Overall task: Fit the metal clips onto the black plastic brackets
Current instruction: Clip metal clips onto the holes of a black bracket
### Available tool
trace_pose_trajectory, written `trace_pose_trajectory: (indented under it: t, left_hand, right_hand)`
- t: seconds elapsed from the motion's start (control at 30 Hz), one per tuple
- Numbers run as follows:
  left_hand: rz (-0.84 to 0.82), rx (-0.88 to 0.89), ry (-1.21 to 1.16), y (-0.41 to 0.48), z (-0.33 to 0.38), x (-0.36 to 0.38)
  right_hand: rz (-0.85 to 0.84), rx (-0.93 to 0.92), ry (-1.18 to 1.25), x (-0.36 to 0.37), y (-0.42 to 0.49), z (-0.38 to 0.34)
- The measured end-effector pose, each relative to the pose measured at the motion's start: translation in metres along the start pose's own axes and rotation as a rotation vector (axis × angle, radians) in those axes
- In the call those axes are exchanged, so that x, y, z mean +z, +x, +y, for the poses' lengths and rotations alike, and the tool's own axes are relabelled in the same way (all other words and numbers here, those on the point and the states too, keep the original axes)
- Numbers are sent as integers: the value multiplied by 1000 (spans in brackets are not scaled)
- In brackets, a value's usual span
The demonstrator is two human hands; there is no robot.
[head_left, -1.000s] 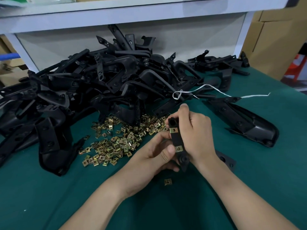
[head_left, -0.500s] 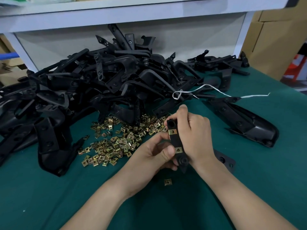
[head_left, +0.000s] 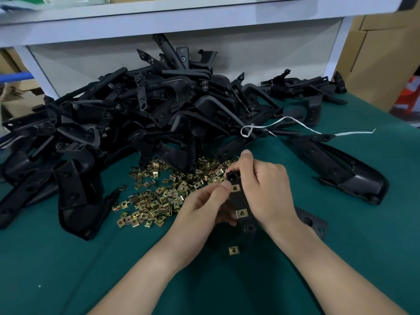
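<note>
My right hand (head_left: 266, 192) wraps round one black plastic bracket (head_left: 239, 201), holding it nearly upright just above the green counter (head_left: 68, 269), with the forefinger over its top end. My left hand (head_left: 204, 208) pinches the same bracket from the left side, thumb tip against the upper clip (head_left: 236, 188). A lower clip (head_left: 242, 213) also sits on it, so it carries two metal clips. One loose clip (head_left: 234, 250) lies on the counter just below the bracket. To the left lies a scattered pile of clips (head_left: 163, 192), too many to count. Behind it rises a heap of brackets (head_left: 147, 123), also beyond counting. One lone bracket (head_left: 336, 169) lies to the right, and one flat black plate (head_left: 311, 221) shows beside my right wrist. One white string (head_left: 295, 122) trails across the heap.
</note>
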State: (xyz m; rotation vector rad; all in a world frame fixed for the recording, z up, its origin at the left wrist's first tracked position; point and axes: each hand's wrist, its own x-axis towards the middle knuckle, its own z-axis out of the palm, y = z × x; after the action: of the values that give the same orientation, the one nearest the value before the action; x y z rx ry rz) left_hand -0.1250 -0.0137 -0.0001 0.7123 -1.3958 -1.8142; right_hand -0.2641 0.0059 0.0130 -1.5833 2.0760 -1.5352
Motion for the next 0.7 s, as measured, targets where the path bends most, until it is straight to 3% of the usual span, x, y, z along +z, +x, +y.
trace_pose_trajectory:
  t: [0.2, 0.3, 0.37, 0.47, 0.57, 0.7]
  left_hand:
    - [175, 89, 120, -1, 6, 0]
    - [266, 106, -20, 0, 12, -15]
    - [230, 120, -96, -2, 18, -23]
    - [190, 166, -66, -5, 24, -24]
    - [158, 247, 95, -7, 27, -17]
    - [253, 429, 316, -9, 25, -9]
  right_hand:
    - [-205, -57, 48, -10, -4, -5]
    - [-570, -120, 200, -17, -12, -9]
    - [-707, -193, 192, -15, -19, -12]
    - [-617, -267, 115, -10, -22, -15]
    - [-574, -227, 170, -10, -21, -16]
    - [-417, -20, 556, -11, -17, -22]
